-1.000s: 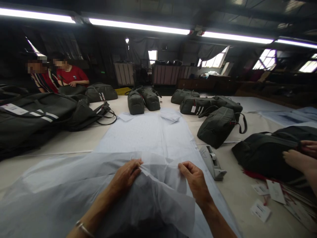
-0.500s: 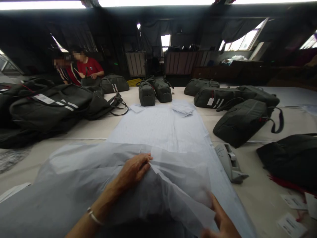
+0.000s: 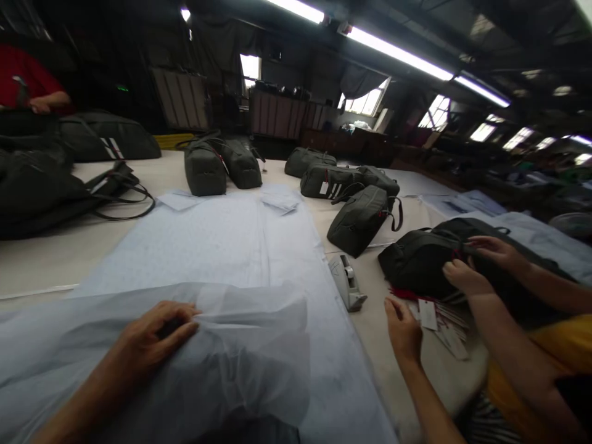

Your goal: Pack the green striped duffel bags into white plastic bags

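- Left hand point(image 3: 152, 336), thumb and fingertips pinched on a crease of the translucent plastic sheet point(image 3: 252, 357), which stretches left to right across the foreground
- Grey tape dispenser point(image 3: 345, 283), lengthwise near-to-far, between both hands, nearer the right
- Right hand point(image 3: 404, 330), off the sheet; whether its fingertips meet is unclear

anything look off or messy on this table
Nothing clearly looks spilled or damaged. Slightly untidy: the translucent sheet under the left hand is creased, and toward the far end of the pale sheets a rumpled piece lies askew.
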`<state>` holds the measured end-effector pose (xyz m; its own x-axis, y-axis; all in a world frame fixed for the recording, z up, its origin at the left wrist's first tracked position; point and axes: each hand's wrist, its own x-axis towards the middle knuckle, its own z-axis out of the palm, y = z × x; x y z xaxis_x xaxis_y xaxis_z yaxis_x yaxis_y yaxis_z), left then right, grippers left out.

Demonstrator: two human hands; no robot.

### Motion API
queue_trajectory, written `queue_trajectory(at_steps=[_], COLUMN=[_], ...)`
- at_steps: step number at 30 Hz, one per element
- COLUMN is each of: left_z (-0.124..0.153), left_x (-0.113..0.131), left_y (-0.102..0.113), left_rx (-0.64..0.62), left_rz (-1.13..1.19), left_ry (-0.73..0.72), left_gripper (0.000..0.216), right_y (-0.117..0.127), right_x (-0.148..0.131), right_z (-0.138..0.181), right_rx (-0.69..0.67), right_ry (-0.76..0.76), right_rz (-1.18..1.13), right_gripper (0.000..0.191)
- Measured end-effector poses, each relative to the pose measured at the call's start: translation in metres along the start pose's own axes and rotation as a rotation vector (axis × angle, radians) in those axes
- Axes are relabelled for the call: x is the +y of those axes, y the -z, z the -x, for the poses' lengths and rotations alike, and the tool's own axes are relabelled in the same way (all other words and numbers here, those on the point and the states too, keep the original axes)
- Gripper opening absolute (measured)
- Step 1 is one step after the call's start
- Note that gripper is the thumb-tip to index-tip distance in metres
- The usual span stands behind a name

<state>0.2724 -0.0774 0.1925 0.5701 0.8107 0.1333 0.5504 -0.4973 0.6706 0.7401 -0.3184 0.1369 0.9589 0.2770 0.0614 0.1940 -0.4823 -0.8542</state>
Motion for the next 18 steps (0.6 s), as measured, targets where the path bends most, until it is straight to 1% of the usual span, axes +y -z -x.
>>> queue_trajectory(at_steps=[1, 2, 4, 7, 9, 11, 13, 16, 18], left_z=[-0.001, -0.001, -0.002, -0.003, -0.003, -0.003, -0.004, -0.005, -0.006], left_x=[-0.003, -0.004, -0.005, -0.004, -0.002, 0.0, 0.002, 0.003, 0.004], left_y=[0.0, 0.0, 0.0, 0.001, 0.001, 0.001, 0.002, 0.003, 0.004], left_rx=[-0.007, -0.011, -0.008, -0.004, -0.004, -0.011, -0.007, 0.004, -0.008], left_rz=[0.009, 0.015, 0.02, 0.026, 0.039, 0.045, 0.036, 0.005, -0.018], left_ry=[0.013, 0.027, 0.054, 0.085, 0.1, 0.119, 0.125, 0.131, 0.159], left_gripper=[0.039, 0.039, 0.038, 0.037, 0.037, 0.038, 0.04, 0.046, 0.047], right_y=[0.001, -0.002, -0.015, -0.042, -0.056, -0.064, -0.067, -0.063, -0.055], right_x=[0.005, 0.01, 0.016, 0.026, 0.033, 0.039, 0.043, 0.046, 0.048], right_z=[-0.022, -0.041, -0.069, -0.087, -0.09, -0.092, -0.094, -0.092, -0.086], right_rx=[-0.025, -0.078, -0.225, -0.45, -0.525, -0.542, -0.532, -0.487, -0.439], right_ry=[-0.017, -0.037, -0.084, -0.165, -0.217, -0.254, -0.272, -0.263, -0.239], right_rz=[-0.001, -0.007, -0.04, -0.099, -0.118, -0.132, -0.151, -0.185, -0.207], right_gripper=[0.056, 0.053, 0.046, 0.04, 0.039, 0.038, 0.038, 0.04, 0.041])
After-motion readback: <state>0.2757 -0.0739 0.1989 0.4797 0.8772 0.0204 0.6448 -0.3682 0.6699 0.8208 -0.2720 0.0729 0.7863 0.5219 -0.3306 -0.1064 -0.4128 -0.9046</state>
